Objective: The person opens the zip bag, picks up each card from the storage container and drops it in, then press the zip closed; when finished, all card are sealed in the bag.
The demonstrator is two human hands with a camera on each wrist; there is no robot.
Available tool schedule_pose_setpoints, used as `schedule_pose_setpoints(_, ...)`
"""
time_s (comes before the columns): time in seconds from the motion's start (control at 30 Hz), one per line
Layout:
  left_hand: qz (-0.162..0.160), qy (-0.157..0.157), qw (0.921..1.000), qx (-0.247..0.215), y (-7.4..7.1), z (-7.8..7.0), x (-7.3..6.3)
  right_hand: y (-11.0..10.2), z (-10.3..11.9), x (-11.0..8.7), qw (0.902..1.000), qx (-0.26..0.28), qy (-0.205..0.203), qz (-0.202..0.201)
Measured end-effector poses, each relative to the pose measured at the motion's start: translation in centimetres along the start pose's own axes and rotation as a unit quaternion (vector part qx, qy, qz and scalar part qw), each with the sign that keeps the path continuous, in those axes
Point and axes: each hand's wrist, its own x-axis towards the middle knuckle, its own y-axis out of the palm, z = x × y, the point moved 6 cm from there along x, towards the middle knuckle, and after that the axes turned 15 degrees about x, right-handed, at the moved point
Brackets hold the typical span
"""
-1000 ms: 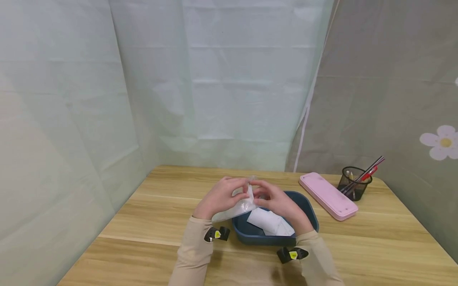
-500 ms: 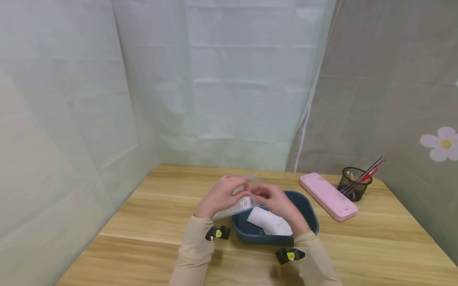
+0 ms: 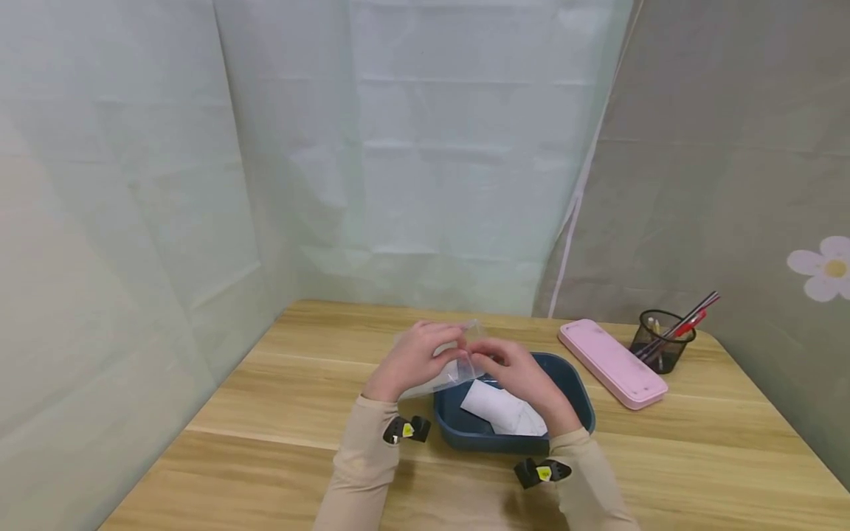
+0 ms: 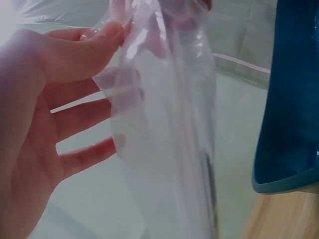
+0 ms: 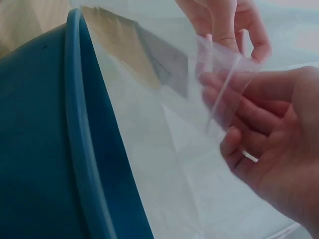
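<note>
Fingers (image 4: 82, 117) of the left hand (image 3: 408, 361) pinch a clear plastic bag (image 4: 169, 124), the lower ones spread behind it, and the right hand (image 3: 521, 372) pinches the same bag just beside them. Both hold it above the desk (image 3: 285, 383), near the far left corner of a blue bin (image 3: 491, 444) (white, paper-like pieces (image 3: 505, 409) lie inside, though I can't quite tell what they are). Toward the desk's far right corner lies a pink case (image 3: 612, 363), with a black mesh cup (image 3: 671, 358) of pens (image 3: 693, 318) just beside it. Pale cloth (image 3: 432, 184) hangs behind the desk's far edge.
</note>
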Motion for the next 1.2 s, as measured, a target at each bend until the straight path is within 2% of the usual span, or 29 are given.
schedule_pose_setpoints(0.17,-0.019,-0.012,0.9995,-0.021,-0.3,0.4,-0.1,-0.6,0.9,-0.4,0.9985,0.042,-0.024,-0.025)
schedule_pose_setpoints(0.4,-0.032,-0.029,0.999,-0.008,-0.6,0.7,-0.2,-1.2,1.3,-0.6,0.9909,0.109,-0.07,-0.035)
schedule_pose_setpoints(0.63,-0.033,-0.044,0.9985,-0.01,-0.7,1.0,0.1,-2.1,1.2,-0.7,0.9821,0.155,-0.064,-0.086)
schedule_pose_setpoints(0.77,-0.028,-0.047,0.9985,-0.002,-0.9,0.9,0.2,-2.6,1.3,-0.7,0.9763,0.178,-0.077,-0.096)
schedule_pose_setpoints(0.87,-0.02,-0.051,0.9985,0.003,-1.0,1.0,0.1,-2.9,1.2,-0.7,0.9766,0.181,-0.066,-0.096)
schedule_pose_setpoints(1.0,-0.012,-0.054,0.9985,0.003,-1.0,1.1,-0.1,-3.1,0.5,-0.6,0.9812,0.163,-0.022,-0.101)
schedule_pose_setpoints(1.2,-0.016,-0.052,0.9985,0.005,-1.1,1.5,-0.3,-3.4,-0.1,-0.4,0.9814,0.147,0.02,-0.122)
